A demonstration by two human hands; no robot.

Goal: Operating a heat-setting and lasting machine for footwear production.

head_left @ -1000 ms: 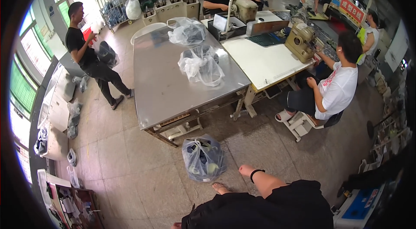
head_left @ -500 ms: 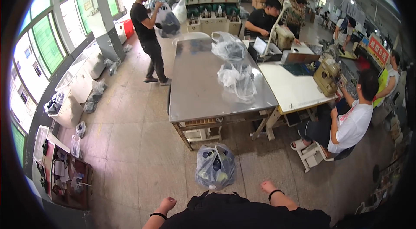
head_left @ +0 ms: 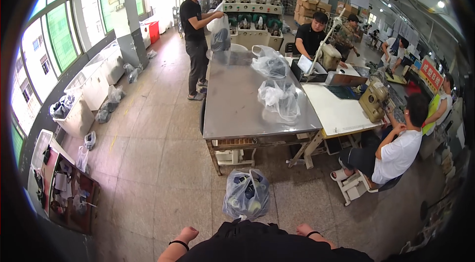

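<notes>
My left hand [head_left: 187, 234] hangs low at my left side, its fingers curled into a loose fist with nothing visible in it. At my other side my right hand [head_left: 304, 230] is also curled, with no object showing. Both wrists wear a dark band. Between the hands and just ahead, a clear plastic bag [head_left: 246, 193] with dark and pale yellow-green items sits on the floor. Neither hand touches it. Beyond the bag stands a metal-topped table [head_left: 230, 108], where two clear plastic bags [head_left: 279, 101] [head_left: 269, 61] lie on the right part.
At the table's far left a person [head_left: 195, 29] holds a plastic bag. A seated person [head_left: 396, 155] works right at a sewing-type machine [head_left: 373, 99]. White bins [head_left: 74, 121] line the left wall, with an open cabinet [head_left: 74, 195] nearer. A blue-topped machine [head_left: 252, 9] stands behind the table.
The view has shifted, so the table sits slightly further right. My right hand has drawn back toward my body. The standing person has turned and brought the bag to the table's far left corner.
</notes>
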